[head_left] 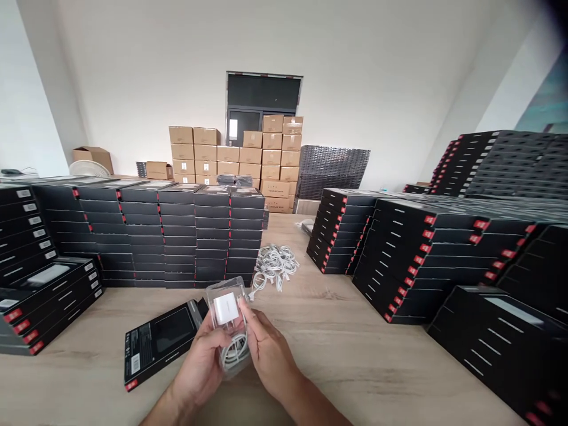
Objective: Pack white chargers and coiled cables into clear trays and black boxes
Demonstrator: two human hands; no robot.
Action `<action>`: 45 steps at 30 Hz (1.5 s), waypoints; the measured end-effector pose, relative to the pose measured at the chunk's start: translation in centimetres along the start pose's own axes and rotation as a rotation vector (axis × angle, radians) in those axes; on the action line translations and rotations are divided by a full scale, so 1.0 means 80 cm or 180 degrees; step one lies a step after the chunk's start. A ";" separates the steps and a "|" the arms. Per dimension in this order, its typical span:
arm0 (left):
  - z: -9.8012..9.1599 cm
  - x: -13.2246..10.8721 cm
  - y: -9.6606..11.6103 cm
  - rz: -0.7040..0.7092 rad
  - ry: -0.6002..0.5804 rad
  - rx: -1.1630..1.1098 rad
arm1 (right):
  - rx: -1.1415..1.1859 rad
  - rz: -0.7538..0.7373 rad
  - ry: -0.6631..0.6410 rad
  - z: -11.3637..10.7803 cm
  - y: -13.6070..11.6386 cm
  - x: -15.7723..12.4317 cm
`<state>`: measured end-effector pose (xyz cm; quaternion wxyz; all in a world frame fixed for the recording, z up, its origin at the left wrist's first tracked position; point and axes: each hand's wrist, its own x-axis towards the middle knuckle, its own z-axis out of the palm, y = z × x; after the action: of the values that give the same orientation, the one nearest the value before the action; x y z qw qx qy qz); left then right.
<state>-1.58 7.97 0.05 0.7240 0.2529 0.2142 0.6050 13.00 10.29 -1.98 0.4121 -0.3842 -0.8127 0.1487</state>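
Both hands hold a clear plastic tray over the wooden table. A white charger block sits in its upper part and a coiled white cable in its lower part. My left hand grips the tray's left side from below. My right hand closes on its right edge, thumb near the charger. A flat black box with a red tab lies on the table just left of my left hand.
Tall stacks of black boxes stand at left and right. A pile of white cables lies behind the tray. Brown cartons are stacked by the far wall.
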 end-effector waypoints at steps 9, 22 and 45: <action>-0.007 0.006 0.020 -0.0345 -0.0584 0.0132 | 0.1891 0.1191 0.0360 -0.047 -0.008 0.010; -0.035 0.007 0.071 0.1050 0.0258 0.3848 | 0.3212 0.2278 0.0636 -0.057 0.012 0.017; -0.036 0.005 0.057 0.1904 0.0107 0.6650 | 0.3779 0.1980 0.1541 -0.030 0.001 0.013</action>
<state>-6.77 9.33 0.69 -0.0285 0.7776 0.5627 0.2792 14.57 10.97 0.06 0.6591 -0.3312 -0.3327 0.5875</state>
